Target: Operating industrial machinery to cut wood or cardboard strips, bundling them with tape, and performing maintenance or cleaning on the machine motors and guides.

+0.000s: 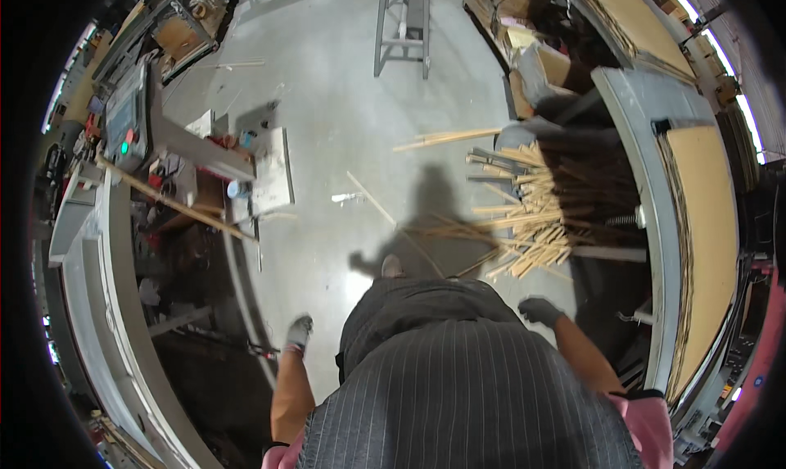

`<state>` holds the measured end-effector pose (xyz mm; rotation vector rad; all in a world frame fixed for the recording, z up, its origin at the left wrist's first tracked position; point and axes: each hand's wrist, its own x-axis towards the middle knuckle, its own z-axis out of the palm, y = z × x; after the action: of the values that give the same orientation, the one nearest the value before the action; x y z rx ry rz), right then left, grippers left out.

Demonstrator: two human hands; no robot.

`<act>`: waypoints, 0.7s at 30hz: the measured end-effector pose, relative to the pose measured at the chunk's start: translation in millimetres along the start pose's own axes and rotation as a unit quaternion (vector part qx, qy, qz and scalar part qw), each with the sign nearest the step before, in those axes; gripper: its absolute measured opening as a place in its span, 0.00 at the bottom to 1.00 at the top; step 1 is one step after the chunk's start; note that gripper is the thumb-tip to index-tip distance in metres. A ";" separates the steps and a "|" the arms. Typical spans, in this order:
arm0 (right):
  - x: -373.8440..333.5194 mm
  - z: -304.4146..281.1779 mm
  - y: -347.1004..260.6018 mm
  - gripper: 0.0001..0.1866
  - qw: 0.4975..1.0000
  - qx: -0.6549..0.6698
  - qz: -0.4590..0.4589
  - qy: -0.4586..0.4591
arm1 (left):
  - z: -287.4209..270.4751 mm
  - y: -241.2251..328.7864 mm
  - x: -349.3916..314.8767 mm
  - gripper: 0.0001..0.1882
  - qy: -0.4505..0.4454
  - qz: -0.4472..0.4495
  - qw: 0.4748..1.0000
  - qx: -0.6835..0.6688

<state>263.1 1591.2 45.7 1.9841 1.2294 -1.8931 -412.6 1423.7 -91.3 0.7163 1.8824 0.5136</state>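
Note:
My left hand (300, 332), in a light grey glove with darker fingertips, hangs beside my body above the floor. Its fingers are loosely bent, and no object shows in it. On the other side hangs my right hand (540, 312) in a dark grey glove, fingers slightly curled and partly apart, holding nothing. A heap of thin wooden strips (536, 215) lies on the floor ahead of my right hand, partly in shadow beneath a machine frame. Neither hand touches anything. The tip of one shoe (392, 266) shows past my dark striped apron (467, 387).
Tan sheets (704, 248) are stacked on the grey machine at right. At left stands a machine bed (123, 305) with a control panel (128, 121) and a long wooden strip (176, 200). A metal frame (402, 39) stands ahead. Loose strips (372, 199) lie on the floor (344, 117).

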 end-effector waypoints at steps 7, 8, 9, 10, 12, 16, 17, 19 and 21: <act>64.8 -68.3 -80.0 0.16 0.999 0.034 0.030 0.010 | -83.7 411.5 159.3 0.17 0.022 0.165 0.978 -0.126; 81.0 -81.1 -109.2 0.17 0.991 0.074 0.114 0.016 | -87.6 426.3 185.6 0.18 0.037 0.177 0.974 -0.136; 101.4 -103.0 -131.0 0.18 0.989 0.057 0.138 0.014 | -84.2 463.4 201.8 0.18 0.053 0.160 0.984 -0.064; 122.6 -125.2 -153.9 0.19 0.987 0.038 0.159 0.006 | -84.7 471.7 223.9 0.18 0.032 0.113 0.986 -0.122; 161.6 -186.4 -206.8 0.19 0.986 0.075 0.143 0.032 | -62.8 485.0 256.1 0.16 0.055 0.065 0.986 -0.141; 289.3 -320.7 -334.2 0.14 0.960 -0.275 -0.047 -0.003 | -11.0 229.8 322.0 0.16 0.024 -0.017 0.979 -0.200; 340.8 -346.6 -382.0 0.15 0.784 -0.593 -0.183 -0.001 | 4.9 187.5 306.4 0.18 0.020 -0.058 0.979 -0.196; 351.9 -398.6 -497.3 0.15 0.548 -0.732 -0.388 0.117 | 39.7 229.7 313.8 0.18 -0.042 -0.134 0.986 -0.093; 353.2 -411.9 -624.3 0.16 0.915 -0.297 -0.101 0.253 | 18.8 263.6 326.5 0.18 -0.053 -0.150 0.985 -0.063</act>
<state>148.7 2409.7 80.7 2.0824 1.9138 -0.8740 -431.2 1839.5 -148.7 0.3601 1.7992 0.3875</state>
